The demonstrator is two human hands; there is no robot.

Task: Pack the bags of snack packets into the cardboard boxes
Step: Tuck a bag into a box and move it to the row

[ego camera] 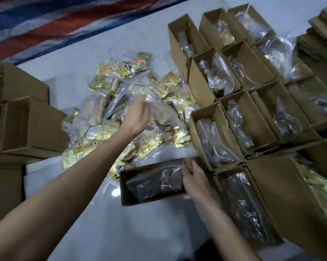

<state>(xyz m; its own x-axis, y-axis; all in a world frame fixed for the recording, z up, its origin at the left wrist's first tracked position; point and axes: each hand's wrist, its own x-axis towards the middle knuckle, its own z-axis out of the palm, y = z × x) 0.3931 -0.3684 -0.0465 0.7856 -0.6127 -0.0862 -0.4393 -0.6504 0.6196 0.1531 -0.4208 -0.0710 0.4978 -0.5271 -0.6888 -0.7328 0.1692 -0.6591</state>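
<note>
A heap of clear plastic bags with gold snack packets (pixel 109 110) lies on the pale floor in the middle. My left hand (pixel 138 117) reaches into the heap and grips a clear bag (pixel 158 108) at its top. In front of me lies an open cardboard box (pixel 128 196) with a dark bag of packets (pixel 155 183) inside. My right hand (pixel 194 178) grips the right end of this box, thumb over its rim.
Several open cardboard boxes (pixel 211 129) holding bagged packets stand in rows on the right. Empty brown boxes (pixel 32 125) are stacked at the left. Flat cardboard (pixel 321 34) is piled at the far right. A red, white and blue striped cloth (pixel 45 21) lies beyond.
</note>
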